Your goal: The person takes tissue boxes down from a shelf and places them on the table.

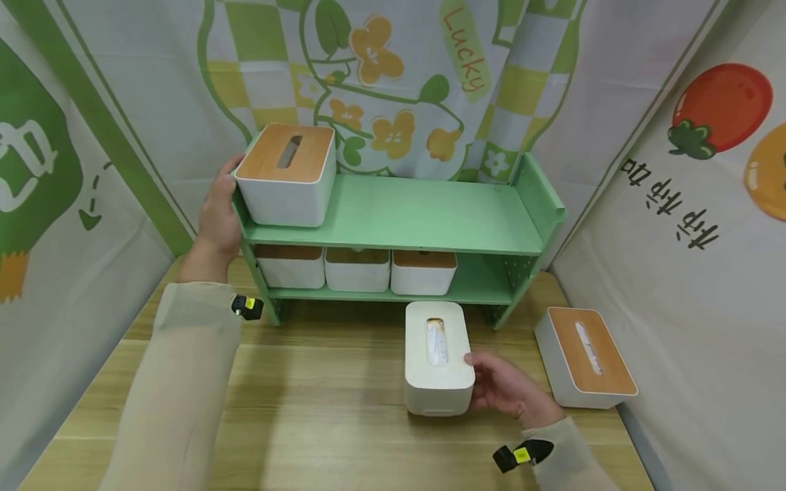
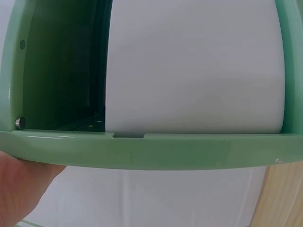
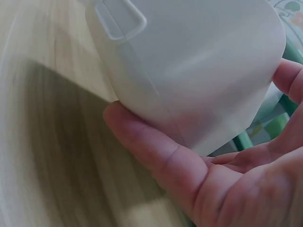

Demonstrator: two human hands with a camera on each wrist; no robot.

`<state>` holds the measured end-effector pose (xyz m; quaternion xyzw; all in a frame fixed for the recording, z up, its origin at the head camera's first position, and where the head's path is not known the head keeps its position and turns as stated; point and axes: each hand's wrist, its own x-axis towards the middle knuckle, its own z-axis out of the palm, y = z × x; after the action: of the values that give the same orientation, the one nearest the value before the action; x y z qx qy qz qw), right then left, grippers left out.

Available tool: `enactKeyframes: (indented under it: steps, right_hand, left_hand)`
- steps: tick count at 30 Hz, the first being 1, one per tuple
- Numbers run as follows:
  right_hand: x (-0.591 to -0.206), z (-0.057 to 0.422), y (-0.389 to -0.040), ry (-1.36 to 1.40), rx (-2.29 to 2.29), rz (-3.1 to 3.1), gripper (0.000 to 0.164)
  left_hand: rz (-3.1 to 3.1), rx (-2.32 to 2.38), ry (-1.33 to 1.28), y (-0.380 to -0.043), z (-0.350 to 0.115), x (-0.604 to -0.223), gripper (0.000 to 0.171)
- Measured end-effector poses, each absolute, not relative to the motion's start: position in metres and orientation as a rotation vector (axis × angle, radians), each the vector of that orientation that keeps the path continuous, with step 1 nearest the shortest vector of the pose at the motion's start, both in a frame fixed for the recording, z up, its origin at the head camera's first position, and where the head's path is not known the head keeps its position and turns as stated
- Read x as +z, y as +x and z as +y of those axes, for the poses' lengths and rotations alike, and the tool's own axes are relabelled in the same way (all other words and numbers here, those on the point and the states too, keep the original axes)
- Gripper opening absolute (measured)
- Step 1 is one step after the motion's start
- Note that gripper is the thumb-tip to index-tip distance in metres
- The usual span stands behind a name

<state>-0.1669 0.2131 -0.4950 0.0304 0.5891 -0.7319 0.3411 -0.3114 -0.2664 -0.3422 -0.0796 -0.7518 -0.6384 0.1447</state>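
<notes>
L hand [image 1: 220,215]: approx 9–10 o'clock in head view, against outer L side of green rack [image 1: 430,211]; fingers partly hidden, so can't tell if grip is spread or curled.
L wrist unit [image 1: 248,307]: approx 8 o'clock, blk w/ yellow tag, at cuff edge.
Top-shelf box [image 1: 282,201]: 10 o'clock, white w/ wood-look slotted lid, at L end of rack's upper shelf.
Lower-shelf boxes [image 1: 357,274]: three, white w/ brown tops, side by side, approx 9 round via 8 to 4 o'clock; row stops short of rack's R side.
Cream box [image 1: 439,399]: 5 o'clock, in front of rack, over wood counter [image 1: 319,423]; pale lid, long slot, whitish contents showing; can't tell if base touches counter.
R hand [image 1: 506,389]: between 4 & 5 o'clock; grip pinching cream box from its R, thumb by lid edge, other fingers lower.
R wrist unit [image 1: 522,453]: approx 5 o'clock, blk w/ yellow tag.
R box [image 1: 561,365]: 4 o'clock, on counter, set at an angle, white w/ wood-look lid, white stuff in slot; apart from R hand.
Tomato print [image 1: 724,109]: 2 o'clock, on R wall cloth [image 1: 663,293].
</notes>
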Motion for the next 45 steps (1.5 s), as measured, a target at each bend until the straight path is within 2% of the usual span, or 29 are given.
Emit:
enactKeyframes:
  steps: [8, 16, 26, 29, 33, 39, 42, 45]
  right_hand:
    - [-0.513, 0.214, -0.168, 0.149, -1.881, 1.567, 0.049]
    - [-0.521, 0.217, -0.166, 0.202, -1.9, 1.615, 0.036]
    - [-0.514, 0.214, -0.164, 0.348, -1.809, 1.923, 0.045]
    - [-0.511, 0.213, -0.163, 0.345, -1.75, 2.064, 0.052]
    - [-0.499, 0.207, -0.161, 0.235, -1.484, 2.391, 0.066]
    - [-0.483, 0.184, -0.152, -0.135, -0.917, 2.898, 0.078]
    - [-0.48, 0.167, -0.146, -0.358, -0.688, 3.044, 0.079]
    - [-0.482, 0.152, -0.139, -0.535, -0.491, 3.09, 0.074]
  left_hand:
    - [-2.15, -1.853, -0.245, -0.312, -0.266, -0.342, 0.056]
    - [-2.145, -1.87, -0.225, -0.311, -0.265, -0.341, 0.056]
    - [-2.136, -1.881, -0.221, -0.311, -0.266, -0.342, 0.056]
    - [-2.141, -1.878, -0.228, -0.311, -0.266, -0.341, 0.056]
    - [-2.146, -1.869, -0.237, -0.311, -0.266, -0.34, 0.056]
    - [-2.162, -1.853, -0.228, -0.31, -0.265, -0.34, 0.056]
    - [-2.156, -1.849, -0.231, -0.31, -0.265, -0.34, 0.056]
    - [-2.145, -1.818, -0.231, -0.31, -0.264, -0.341, 0.056]
